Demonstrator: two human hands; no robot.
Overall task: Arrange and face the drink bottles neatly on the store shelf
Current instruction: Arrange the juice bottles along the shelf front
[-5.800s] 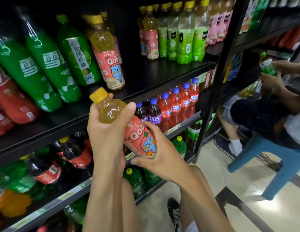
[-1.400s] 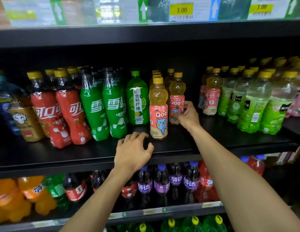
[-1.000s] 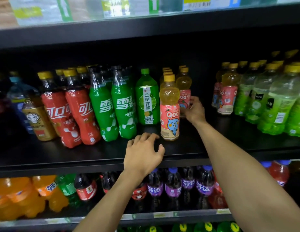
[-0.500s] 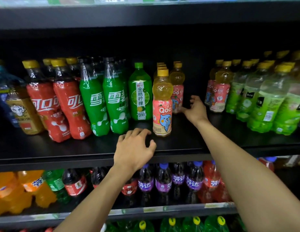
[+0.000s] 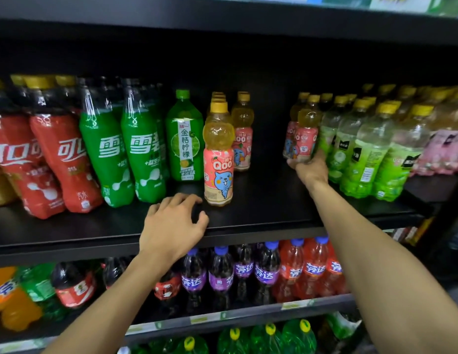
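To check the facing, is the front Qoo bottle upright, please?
Upright: the front Qoo bottle stands on its base, cap up, label forward.

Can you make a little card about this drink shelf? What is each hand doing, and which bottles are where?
Left hand: rests on the shelf edge, holds nothing
Right hand: grips a Qoo bottle near its base
Front Qoo: upright, cat label facing out, ahead of its row
Left of it: lemon bottle, green soda bottles, red cola bottles
Far right: pale green bottles
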